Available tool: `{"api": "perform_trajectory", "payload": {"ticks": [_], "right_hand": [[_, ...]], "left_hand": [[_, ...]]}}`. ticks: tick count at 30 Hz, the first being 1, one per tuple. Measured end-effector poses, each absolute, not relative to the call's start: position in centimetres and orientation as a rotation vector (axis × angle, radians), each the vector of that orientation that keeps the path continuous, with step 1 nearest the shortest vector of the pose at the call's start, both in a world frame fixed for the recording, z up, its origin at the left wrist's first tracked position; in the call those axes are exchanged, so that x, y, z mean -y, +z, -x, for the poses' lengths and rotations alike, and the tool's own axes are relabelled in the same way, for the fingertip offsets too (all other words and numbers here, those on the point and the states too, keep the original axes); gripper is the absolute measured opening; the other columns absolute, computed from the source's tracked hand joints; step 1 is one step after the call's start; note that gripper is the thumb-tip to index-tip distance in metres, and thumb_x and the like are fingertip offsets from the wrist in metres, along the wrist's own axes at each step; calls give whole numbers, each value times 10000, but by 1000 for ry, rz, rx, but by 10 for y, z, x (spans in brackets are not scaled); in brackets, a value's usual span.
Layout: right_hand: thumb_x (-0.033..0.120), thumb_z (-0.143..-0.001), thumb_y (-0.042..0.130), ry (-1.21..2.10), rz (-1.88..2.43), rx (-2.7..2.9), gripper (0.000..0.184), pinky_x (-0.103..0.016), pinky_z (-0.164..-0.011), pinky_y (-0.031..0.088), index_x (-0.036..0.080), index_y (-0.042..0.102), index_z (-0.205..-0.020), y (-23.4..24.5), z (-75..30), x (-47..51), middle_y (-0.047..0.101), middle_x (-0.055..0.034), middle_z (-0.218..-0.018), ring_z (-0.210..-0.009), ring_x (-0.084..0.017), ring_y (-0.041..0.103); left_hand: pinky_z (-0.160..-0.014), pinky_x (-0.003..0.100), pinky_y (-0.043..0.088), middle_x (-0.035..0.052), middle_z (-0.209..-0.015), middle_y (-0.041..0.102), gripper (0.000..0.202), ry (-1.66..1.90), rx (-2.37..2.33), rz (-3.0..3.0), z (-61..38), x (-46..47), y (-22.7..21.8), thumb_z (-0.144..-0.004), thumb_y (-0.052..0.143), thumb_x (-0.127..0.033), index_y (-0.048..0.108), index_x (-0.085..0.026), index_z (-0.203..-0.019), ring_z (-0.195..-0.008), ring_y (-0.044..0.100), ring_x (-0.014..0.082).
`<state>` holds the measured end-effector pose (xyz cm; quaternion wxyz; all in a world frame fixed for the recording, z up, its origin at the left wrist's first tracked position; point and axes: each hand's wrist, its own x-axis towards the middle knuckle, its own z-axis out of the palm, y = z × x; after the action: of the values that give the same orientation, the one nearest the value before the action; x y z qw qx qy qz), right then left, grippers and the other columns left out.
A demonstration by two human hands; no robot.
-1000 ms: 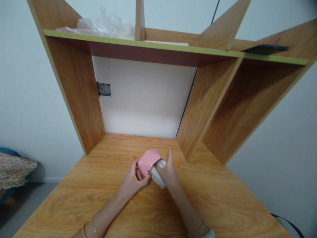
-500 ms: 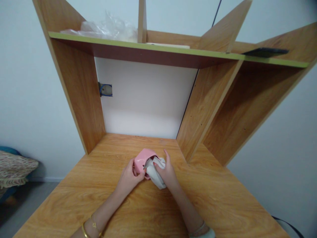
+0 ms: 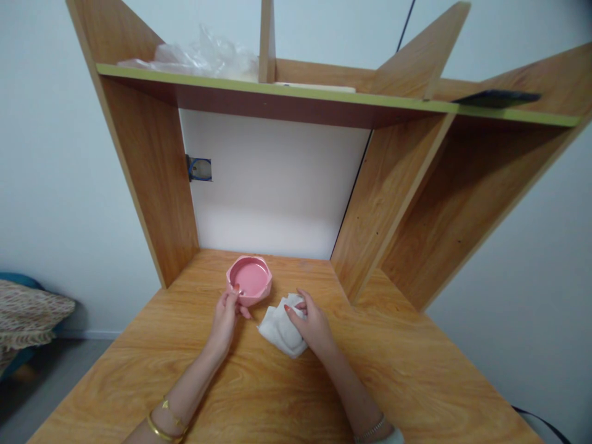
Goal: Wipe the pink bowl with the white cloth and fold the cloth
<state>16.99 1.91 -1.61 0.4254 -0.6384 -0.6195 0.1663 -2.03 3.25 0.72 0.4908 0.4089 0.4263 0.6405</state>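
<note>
While in left fingers [image 3: 230, 301], pink bowl [image 3: 250, 277] open-topped.

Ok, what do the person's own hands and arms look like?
The left hand is ungloved, with reddish nails, a gold bangle and a thinner gold bracelet; the right hand, also ungloved with reddish nails, has a silvery bracelet and a pale sleeve edge.

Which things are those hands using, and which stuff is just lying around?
Being used:
- pink bowl, held at its rim by the left hand
- white cloth, in the right hand

Just lying about:
- clear plastic, on the shelf
- pale flat thing, same shelf
- dark flat thing, same shelf
- patterned fabric, far left
</note>
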Motion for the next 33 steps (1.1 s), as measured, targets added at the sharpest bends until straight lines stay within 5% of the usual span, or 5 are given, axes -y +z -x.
{"api": "perform_trajectory", "payload": {"ticks": [6, 10, 16, 20, 33], "right_hand": [[393, -804, 448, 758, 1269, 1575, 564, -279, -656, 454, 165, 332, -1307, -14, -152, -12, 646, -21, -750, -687, -160, 590], [425, -820, 404, 605, 1219, 1451, 441, -300, -771, 427, 172, 510, -1165, -11, -149, -12, 621, -69, -935, -855, -176, 556], [466, -819, 364, 770, 1127, 1341, 568, -206, -427, 347, 131, 376, -1276, -4, -154, -8, 422, 78, -470, -422, -99, 399], [415, -750, 483, 807, 1169, 1305, 620, -183, -373, 302, 121, 358, -1282, 2, -150, -3, 393, 102, -430, -375, -82, 365], [280, -677, 425, 744, 1269, 1053, 542, -179, -343, 306, 68, 490, -1171, 3, -168, -14, 435, 84, -408, -342, -83, 378]], "left_hand": [[-479, 228, 428, -43, -463, 580, 401, 1436, -844, -971, 11, -25, 9, -678, 560, -532, 472, -151, -764, -368, 520, 106], [-481, 227, 437, -42, -453, 591, 441, 1356, -861, -1058, 7, -22, 8, -664, 579, -541, 448, -154, -828, -363, 545, 115], [-450, 230, 461, -61, -568, 581, 481, 1311, -885, -1196, 1, -13, 13, -621, 635, -521, 394, -177, -857, -389, 564, 111], [-452, 229, 478, -47, -659, 576, 487, 1282, -865, -1264, -1, -11, 8, -623, 645, -506, 386, -186, -884, -426, 568, 100], [-537, 222, 422, 45, -842, 621, 465, 1262, -947, -1586, 1, -11, 3, -761, 536, -417, 432, -149, -1126, -555, 522, 102]]}}
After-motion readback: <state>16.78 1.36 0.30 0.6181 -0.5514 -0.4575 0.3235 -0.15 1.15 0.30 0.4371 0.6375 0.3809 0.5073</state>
